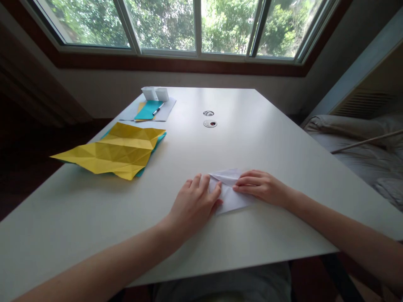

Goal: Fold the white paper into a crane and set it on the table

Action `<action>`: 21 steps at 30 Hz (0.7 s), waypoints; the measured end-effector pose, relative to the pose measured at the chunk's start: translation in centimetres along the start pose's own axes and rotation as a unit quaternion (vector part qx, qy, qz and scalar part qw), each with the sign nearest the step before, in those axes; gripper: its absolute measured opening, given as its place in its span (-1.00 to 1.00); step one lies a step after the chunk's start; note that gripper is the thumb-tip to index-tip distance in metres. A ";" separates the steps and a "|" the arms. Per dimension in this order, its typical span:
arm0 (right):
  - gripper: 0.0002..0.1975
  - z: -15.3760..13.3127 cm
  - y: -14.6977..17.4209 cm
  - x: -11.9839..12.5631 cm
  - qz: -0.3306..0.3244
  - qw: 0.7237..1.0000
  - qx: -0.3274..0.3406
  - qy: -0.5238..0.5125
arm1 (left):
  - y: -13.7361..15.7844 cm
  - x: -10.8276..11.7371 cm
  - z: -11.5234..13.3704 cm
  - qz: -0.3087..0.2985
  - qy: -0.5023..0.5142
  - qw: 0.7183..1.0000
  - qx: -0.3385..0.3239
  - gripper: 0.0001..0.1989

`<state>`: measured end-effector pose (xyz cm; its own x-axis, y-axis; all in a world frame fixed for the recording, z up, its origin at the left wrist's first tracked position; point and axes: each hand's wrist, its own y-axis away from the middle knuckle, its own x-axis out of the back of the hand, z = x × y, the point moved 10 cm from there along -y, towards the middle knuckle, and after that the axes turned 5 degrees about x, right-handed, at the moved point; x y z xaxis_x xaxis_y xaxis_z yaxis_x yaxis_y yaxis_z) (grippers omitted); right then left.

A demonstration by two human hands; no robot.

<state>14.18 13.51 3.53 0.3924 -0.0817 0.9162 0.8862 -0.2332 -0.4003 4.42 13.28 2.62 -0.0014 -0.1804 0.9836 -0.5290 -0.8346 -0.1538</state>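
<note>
On the table in front of me lies a folded sheet of white paper (234, 200), with raised creases and a flap along its upper part. My left hand (197, 201) is at the paper's left side, its fingers curled and its index finger and thumb holding that edge against the table. From the right, my right hand (261, 186) has its fingers pressed together on the flap, pinching the fold near the middle. The fingers hide part of the paper's left and right edges.
A creased yellow sheet (122, 147) lies over a teal one to the left. Farther back are teal paper (149, 110), a pen (158, 109) and two small white boxes (155, 94). Two round inserts (210, 123) sit in the white table (267, 142). Windows stand beyond.
</note>
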 end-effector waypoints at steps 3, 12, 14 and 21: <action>-0.76 0.1 0.0 0.0 0.002 1.000 -0.001 0.003 | 0.0 -0.3 0.3 0.010 -0.003 1.000 -0.009 -0.62; -0.76 0.1 -0.1 0.0 -0.005 1.000 -0.007 -0.006 | -0.2 -1.6 0.6 -0.005 0.030 0.999 -0.041 -0.60; -0.77 0.1 -0.1 0.0 -0.008 1.000 -0.011 -0.012 | -0.2 -1.4 0.6 -0.008 0.038 0.998 -0.041 -0.61; -0.81 -0.3 -0.1 0.4 0.011 1.000 -0.002 -0.015 | -0.3 -1.1 0.7 -0.007 0.044 0.998 -0.046 -0.62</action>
<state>14.16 13.18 3.98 0.4187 -0.0583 0.9063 0.8764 -0.2355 -0.4200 5.17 13.33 1.56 -0.0664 -0.1191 0.9907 -0.6057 -0.7842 -0.1349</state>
